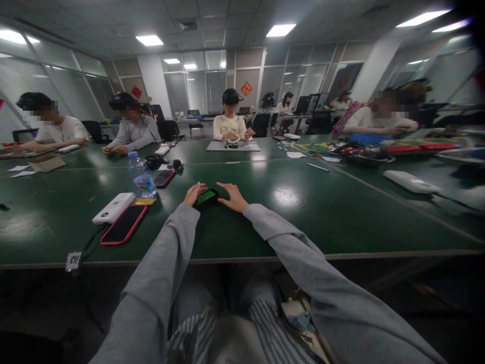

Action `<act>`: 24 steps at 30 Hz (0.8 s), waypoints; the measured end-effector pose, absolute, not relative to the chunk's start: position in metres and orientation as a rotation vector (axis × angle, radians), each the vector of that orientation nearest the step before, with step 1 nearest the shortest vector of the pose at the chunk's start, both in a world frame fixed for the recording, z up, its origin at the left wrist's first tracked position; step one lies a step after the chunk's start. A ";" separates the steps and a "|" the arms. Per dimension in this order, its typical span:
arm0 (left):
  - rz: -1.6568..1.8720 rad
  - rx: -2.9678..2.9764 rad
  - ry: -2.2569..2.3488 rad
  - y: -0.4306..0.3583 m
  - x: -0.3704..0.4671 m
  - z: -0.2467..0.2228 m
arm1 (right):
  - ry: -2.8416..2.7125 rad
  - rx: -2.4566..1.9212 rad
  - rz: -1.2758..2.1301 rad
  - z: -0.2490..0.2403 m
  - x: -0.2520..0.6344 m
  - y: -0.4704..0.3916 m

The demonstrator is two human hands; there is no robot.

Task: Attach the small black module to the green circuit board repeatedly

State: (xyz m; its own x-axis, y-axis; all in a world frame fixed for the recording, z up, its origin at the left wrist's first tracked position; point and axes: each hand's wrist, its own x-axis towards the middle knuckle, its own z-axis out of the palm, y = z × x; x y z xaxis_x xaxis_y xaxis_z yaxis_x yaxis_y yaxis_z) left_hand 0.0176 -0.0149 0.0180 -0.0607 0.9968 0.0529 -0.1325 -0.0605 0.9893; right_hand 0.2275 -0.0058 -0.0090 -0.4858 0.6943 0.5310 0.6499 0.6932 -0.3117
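A small dark device [206, 197] with a lit green screen rests on the green table between my hands. My left hand [194, 194] is at its left edge, fingers stretched forward and apart from a grip. On the other side, my right hand [232, 197] has its fingers spread, with the thumb near the device's right end; whether it touches is unclear. Left of my hands lie a phone with a pink case [124, 224], a white power bank [114, 208] and an upright water bottle [142, 177].
The green table [303, 222] reaches across to several seated people. Another red-edged phone [164, 178] lies beyond the bottle. Cables and tools [364, 147] are piled at the right, near a white power bank [411, 182]. A white pen-like stick [318, 167] lies further in.
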 end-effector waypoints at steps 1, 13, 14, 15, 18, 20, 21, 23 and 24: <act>1.352 1.125 1.119 -0.016 0.018 0.018 | -2.253 -1.000 0.062 -0.007 0.225 -0.010; 1.470 1.183 1.250 -0.004 0.011 0.010 | -2.320 -1.192 -0.160 0.016 0.224 -0.030; 1.493 1.196 1.292 -0.003 0.009 0.009 | -2.308 -1.225 -0.196 0.018 0.225 -0.029; 1.518 1.203 1.333 -0.003 0.007 0.008 | -2.277 -1.274 -0.232 0.019 0.227 -0.029; 1.585 1.189 1.401 -0.003 0.003 0.009 | -2.107 -1.476 -0.303 0.021 0.235 -0.027; 1.616 1.174 1.414 -0.004 0.002 0.013 | -2.040 -1.553 -0.314 0.023 0.239 -0.027; 1.626 1.172 1.416 -0.005 0.001 0.015 | -2.041 -1.555 -0.316 0.024 0.240 -0.027; 1.637 1.169 1.423 -0.007 0.001 0.018 | -2.093 -1.498 -0.326 0.027 0.237 -0.029; 1.633 1.169 1.427 -0.009 0.001 0.019 | -2.129 -1.451 -0.330 0.029 0.233 -0.031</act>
State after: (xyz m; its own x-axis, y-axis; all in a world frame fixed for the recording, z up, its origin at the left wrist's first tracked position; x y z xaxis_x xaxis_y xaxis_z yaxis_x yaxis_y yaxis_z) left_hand 0.0007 -0.0086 0.0190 -0.3783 0.9046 0.1965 0.0732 -0.1824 0.9805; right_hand 0.2328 -0.0309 0.0295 -0.2765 0.7836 0.5563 0.9154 0.3910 -0.0958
